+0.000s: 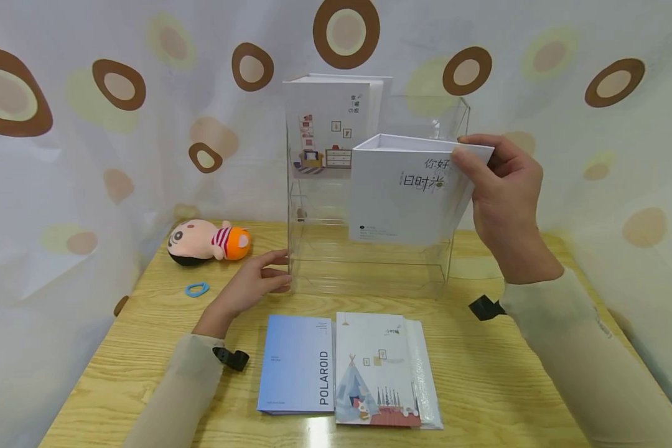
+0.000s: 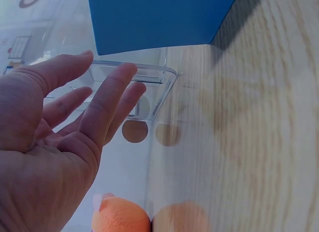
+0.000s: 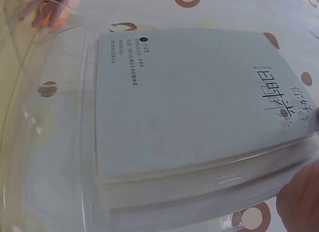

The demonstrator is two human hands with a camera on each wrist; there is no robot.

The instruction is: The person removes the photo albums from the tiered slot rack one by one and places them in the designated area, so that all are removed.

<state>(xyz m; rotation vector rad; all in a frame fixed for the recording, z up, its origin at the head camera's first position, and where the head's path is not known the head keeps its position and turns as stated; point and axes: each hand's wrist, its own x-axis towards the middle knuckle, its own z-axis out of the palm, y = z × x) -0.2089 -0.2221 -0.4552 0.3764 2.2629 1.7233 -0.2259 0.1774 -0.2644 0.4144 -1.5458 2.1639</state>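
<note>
My right hand (image 1: 506,186) grips the upper right corner of a white photo album (image 1: 397,208), thumb on its front cover. That album is upright in front of a clear acrylic display rack (image 1: 366,262), and its plastic-edged pages show in the right wrist view. At the rack's lower left side is my left hand (image 1: 256,280), its fingers loosely extended with the tips at the clear panel. Another white album (image 1: 319,102), with a furniture drawing, stands on the rack's upper left.
In front of the rack lie a blue POLAROID album (image 1: 297,367) and a white album with a tent drawing (image 1: 369,379). A plush doll (image 1: 201,241) and a blue ring-shaped band (image 1: 196,289) are on the wooden table (image 1: 498,379) to the left. Patterned curtain (image 1: 173,143) surrounds the back.
</note>
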